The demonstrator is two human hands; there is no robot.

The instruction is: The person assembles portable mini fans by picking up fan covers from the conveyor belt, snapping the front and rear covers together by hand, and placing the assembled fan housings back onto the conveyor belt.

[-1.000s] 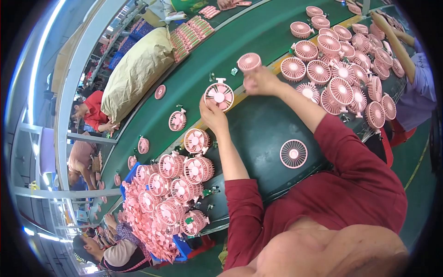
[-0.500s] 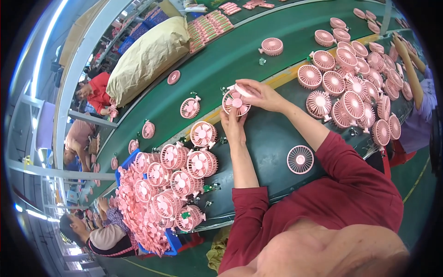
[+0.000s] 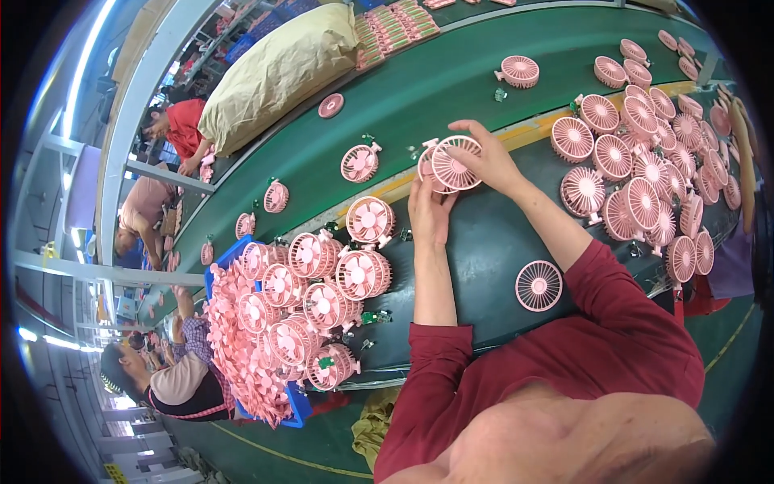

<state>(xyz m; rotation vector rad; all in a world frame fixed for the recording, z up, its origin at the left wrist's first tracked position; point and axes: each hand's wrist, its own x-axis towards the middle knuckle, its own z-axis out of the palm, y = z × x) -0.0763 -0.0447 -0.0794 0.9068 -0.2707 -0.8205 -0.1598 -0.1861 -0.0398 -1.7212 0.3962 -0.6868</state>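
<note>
My left hand (image 3: 431, 216) is closed around a small pink fan body (image 3: 424, 167), propping it up near the table's yellow-edged far side. A round pink grille cover (image 3: 456, 166) sits over the front of that fan, hiding most of it. My right hand (image 3: 493, 167) grips this cover by its right side, fingers on the rim. Whether the cover is seated or only laid against the body, I cannot tell. Nearer to me, a loose grille (image 3: 538, 285) lies flat on the dark table (image 3: 484, 278).
Left stand several uncovered fans (image 3: 322, 305) with wired green boards, beside a blue crate (image 3: 299, 406) of pink blades (image 3: 238, 331). Covered fans (image 3: 637, 165) pile up at right. Beyond runs a green conveyor (image 3: 435, 105) carrying scattered fans. A co-worker's arm (image 3: 743, 165) shows far right.
My right hand has turned the grille cover from nearly edge-on to face up across the fan body. My left index finger has left the fan's hub. The co-worker's arm at right has shifted.
</note>
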